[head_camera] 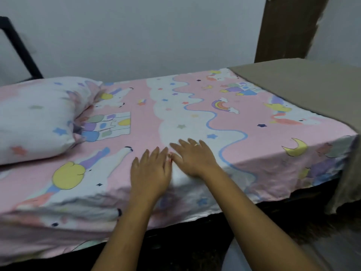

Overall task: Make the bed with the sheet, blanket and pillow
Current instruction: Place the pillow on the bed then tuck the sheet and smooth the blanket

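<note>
1. the left hand [150,171] lay flat on the sheet [244,118] near the bed's near edge, at about 6 o'clock on the mattress, with its fingers straight and pointing toward 12 o'clock.
2. the right hand [193,159] lay just beside it on the 3 o'clock side, palm down, fingers straight and angled toward 11 o'clock. a ring [197,145] showed on one finger.
3. the grip of each hand was apart: nothing was clasped or pinched, and the flat palms and fingers only pressed on the cloth. whether the two hands touched each other could not be told.
4. the sheet, pink and white with castles, a rainbow, stars and a moon, covered the whole mattress and hung over the near side, where it was wrinkled.
5. the pillow [33,122], in matching print, rested on the sheet at about 9 o'clock, at the head end.
6. the blanket [304,89], plain grey-brown, lay at about 2 o'clock across the foot end, and its edge draped down over the near corner.
7. a black metal frame [17,45] stood behind the pillow at 10 o'clock, against the pale wall [146,36].
8. a brown wooden board [287,28] rose at 1 o'clock behind the blanket.
</note>
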